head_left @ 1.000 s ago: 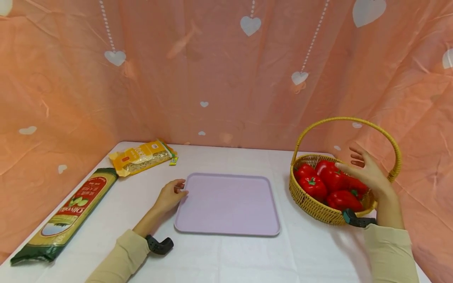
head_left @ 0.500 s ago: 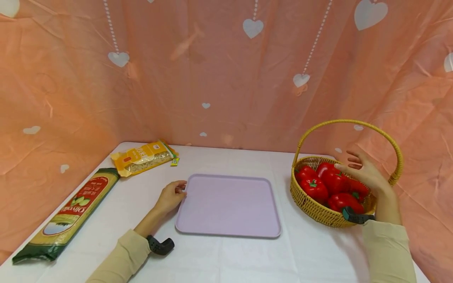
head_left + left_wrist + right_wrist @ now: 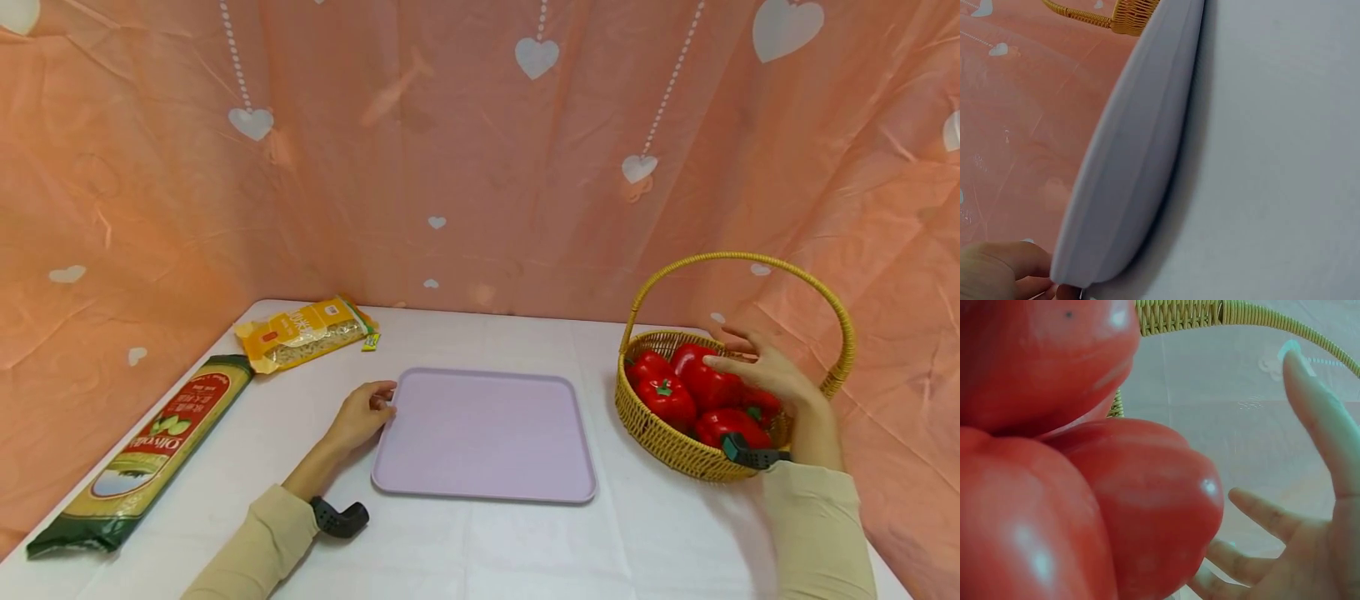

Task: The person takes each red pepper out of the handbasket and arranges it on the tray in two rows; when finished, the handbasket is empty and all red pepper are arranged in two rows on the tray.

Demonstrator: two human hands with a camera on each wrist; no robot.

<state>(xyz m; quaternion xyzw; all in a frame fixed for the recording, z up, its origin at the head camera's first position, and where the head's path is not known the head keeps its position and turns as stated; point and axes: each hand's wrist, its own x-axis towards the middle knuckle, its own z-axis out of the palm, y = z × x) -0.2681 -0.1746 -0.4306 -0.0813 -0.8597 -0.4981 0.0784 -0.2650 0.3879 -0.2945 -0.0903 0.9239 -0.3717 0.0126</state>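
Note:
My left hand (image 3: 360, 417), fingers loosely bent, rests at the left edge of a pale purple rectangular tray (image 3: 483, 433), fingertips at its rim. In the left wrist view those fingers (image 3: 1013, 259) show at the end of the tray's side wall (image 3: 1135, 144); whether they press on it is unclear. On the right, my right hand (image 3: 776, 371) hovers inside a wicker basket (image 3: 675, 450) of several red bell peppers (image 3: 667, 402). Its thumb and fingers are spread beside one pepper (image 3: 1154, 506) in the right wrist view, with a gap at the thumb.
A long green-and-gold pasta pack (image 3: 150, 450) lies along the table's left side. Behind it lies a yellow bag of grain (image 3: 307, 333), a small green-yellow packet (image 3: 371, 342) beside it. The basket's tall handle (image 3: 738, 256) arches above the peppers. A pink curtain (image 3: 480, 167) stands behind the table.
The right hand has moved slightly left and down, closer to the peppers. The left hand and the tray have stayed in place.

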